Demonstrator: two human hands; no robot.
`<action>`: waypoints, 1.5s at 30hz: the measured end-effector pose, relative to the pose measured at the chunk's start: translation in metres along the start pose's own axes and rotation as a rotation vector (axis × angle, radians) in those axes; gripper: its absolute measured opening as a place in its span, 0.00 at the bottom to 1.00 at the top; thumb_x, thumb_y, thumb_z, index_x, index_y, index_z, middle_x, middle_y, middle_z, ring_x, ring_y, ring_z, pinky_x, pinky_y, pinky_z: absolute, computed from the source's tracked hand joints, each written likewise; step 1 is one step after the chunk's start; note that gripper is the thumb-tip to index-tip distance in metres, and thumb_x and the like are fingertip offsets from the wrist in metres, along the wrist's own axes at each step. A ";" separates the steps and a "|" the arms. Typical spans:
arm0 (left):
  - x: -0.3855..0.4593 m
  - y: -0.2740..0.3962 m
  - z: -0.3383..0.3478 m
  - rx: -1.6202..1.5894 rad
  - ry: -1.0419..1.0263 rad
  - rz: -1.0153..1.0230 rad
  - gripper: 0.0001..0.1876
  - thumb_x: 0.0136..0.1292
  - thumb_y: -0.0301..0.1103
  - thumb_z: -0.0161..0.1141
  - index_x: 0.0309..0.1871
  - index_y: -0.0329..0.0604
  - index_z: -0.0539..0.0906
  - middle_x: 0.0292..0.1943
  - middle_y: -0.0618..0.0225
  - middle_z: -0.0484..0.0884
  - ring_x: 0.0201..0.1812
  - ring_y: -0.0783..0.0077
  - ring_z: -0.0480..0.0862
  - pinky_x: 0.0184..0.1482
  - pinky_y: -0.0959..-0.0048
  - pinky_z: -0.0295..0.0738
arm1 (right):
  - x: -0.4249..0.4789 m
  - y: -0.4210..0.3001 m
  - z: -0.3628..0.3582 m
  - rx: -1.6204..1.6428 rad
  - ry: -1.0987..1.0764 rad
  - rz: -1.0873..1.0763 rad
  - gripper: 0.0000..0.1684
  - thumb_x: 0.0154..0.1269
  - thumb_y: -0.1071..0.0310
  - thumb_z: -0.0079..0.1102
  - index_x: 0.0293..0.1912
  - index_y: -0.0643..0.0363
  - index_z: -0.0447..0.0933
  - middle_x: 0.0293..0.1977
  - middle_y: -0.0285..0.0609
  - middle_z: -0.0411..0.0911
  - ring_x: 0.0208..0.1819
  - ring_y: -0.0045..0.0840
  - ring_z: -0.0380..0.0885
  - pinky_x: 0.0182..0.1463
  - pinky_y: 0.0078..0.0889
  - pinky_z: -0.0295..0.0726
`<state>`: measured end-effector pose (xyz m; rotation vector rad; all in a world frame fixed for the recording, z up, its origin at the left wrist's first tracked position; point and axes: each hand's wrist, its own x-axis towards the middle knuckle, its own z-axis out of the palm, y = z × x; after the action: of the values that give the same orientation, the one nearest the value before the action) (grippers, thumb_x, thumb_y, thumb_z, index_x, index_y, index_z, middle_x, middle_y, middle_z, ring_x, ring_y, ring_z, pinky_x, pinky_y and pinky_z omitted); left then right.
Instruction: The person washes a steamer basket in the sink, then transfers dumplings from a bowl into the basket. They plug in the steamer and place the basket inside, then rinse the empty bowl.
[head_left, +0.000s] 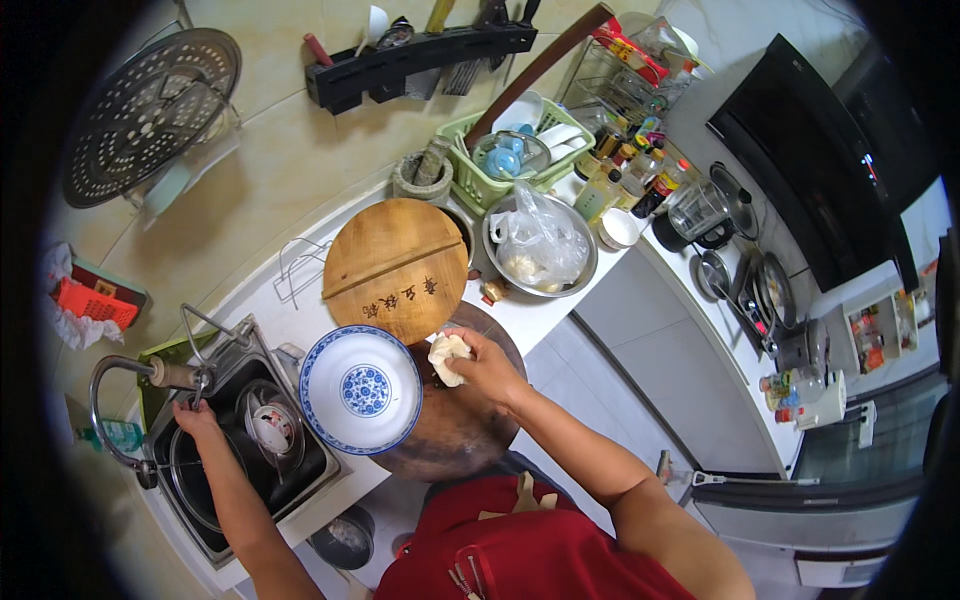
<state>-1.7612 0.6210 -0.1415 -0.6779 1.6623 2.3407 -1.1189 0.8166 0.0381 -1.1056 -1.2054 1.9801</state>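
Note:
My left hand is at the lever of the curved metal tap, fingers on it, above the sink. My right hand holds a crumpled cream-coloured wad; its material is unclear. The wad hangs over a round wooden chopping block. Just left of it, a blue-and-white patterned bowl overlaps the block, its inside bare. Behind them lies a round wooden lid bearing writing. Inside the sink sit a dark pan and a small patterned bowl in a larger clear one.
A metal basin with a plastic bag stands at the back. Nearby are a stone mortar, a green dish basket and several bottles. A knife rack hangs on the wall. A bucket sits below.

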 end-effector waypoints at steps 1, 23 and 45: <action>-0.001 0.003 0.007 -0.059 -0.076 0.003 0.30 0.72 0.50 0.53 0.67 0.36 0.69 0.64 0.58 0.72 0.44 0.62 0.76 0.41 0.62 0.73 | 0.003 -0.001 -0.003 -0.035 0.028 -0.011 0.25 0.68 0.79 0.56 0.63 0.61 0.70 0.49 0.38 0.80 0.48 0.19 0.79 0.54 0.23 0.78; -0.079 0.034 -0.006 0.377 -0.358 0.007 0.52 0.59 0.62 0.64 0.80 0.48 0.54 0.82 0.60 0.41 0.82 0.54 0.36 0.78 0.57 0.38 | 0.047 -0.027 -0.145 0.029 0.332 -0.144 0.28 0.63 0.81 0.57 0.63 0.62 0.71 0.48 0.41 0.81 0.45 0.23 0.81 0.50 0.24 0.80; -0.276 -0.045 -0.061 0.350 -0.210 0.149 0.06 0.63 0.38 0.66 0.32 0.53 0.81 0.24 0.77 0.74 0.26 0.77 0.73 0.30 0.72 0.71 | 0.160 -0.015 -0.386 -0.626 0.578 -0.347 0.38 0.69 0.53 0.64 0.72 0.57 0.64 0.64 0.52 0.71 0.60 0.39 0.75 0.61 0.41 0.77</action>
<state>-1.4856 0.6088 -0.0660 -0.2413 2.0068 2.0439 -0.8642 1.1160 -0.1029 -1.4990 -1.5765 0.9309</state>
